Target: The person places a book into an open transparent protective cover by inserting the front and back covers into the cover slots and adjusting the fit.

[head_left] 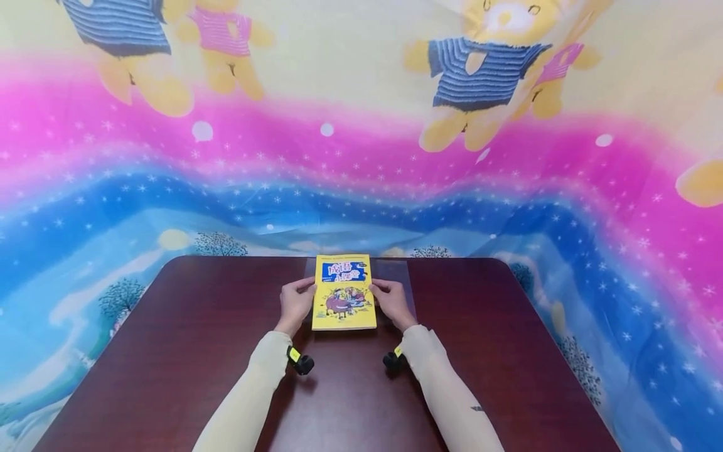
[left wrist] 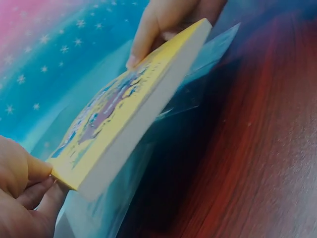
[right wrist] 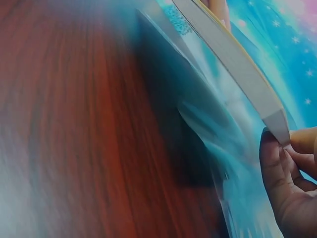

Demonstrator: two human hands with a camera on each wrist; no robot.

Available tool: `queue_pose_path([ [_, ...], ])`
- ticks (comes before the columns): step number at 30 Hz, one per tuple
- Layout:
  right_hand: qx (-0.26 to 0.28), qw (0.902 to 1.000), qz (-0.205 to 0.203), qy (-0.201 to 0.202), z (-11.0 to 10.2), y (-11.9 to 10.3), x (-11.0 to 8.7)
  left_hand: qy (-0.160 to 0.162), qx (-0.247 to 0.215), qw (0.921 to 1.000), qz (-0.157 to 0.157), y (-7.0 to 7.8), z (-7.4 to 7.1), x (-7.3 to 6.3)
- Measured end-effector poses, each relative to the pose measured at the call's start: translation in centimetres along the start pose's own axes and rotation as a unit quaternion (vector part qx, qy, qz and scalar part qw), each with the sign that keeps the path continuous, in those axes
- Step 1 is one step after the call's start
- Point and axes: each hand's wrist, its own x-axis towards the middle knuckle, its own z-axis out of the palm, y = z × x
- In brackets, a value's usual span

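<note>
Both hands hold a yellow paperback book point(head_left: 343, 307) with a blue title panel and cartoon figures on its cover. My left hand point(head_left: 297, 302) pinches its left edge, and my right hand point(head_left: 392, 302) pinches the opposite edge. The thumbs lie on the cover side, with fingers beneath. In the left wrist view the book point(left wrist: 124, 114) is raised above the table, its pale page block facing the camera. Beneath it lies a clear plastic sheet or sleeve point(right wrist: 213, 134), glossy with reflections; it also shows right of the book in the head view.
A dark red-brown wooden table point(head_left: 198, 339) spreads under the arms. Behind and beside it hangs a cloth backdrop point(head_left: 339, 157) printed with bears and snowflakes. Each wrist carries a small black camera, such as the left one point(head_left: 305, 364).
</note>
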Motion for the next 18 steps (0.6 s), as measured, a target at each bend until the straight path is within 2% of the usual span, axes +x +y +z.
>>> queue_pose_path([
  [8, -0.016, 0.9998, 0.004, 0.009, -1.7, 0.2, 0.1, -0.025, 0.02, 0.9983, 0.049, -0.1, 1.5, -0.1],
  [12, -0.021, 0.9997, 0.003, 0.011, -2.8, 0.4, 0.3, -0.061, 0.023, 0.996, 0.062, 0.1, 2.0, -0.2],
  [18, -0.034, 0.999, 0.008, 0.027, -4.2, 0.6, 0.4, -0.131, 0.012, 0.9898, 0.055, 0.7, 3.1, -0.1],
])
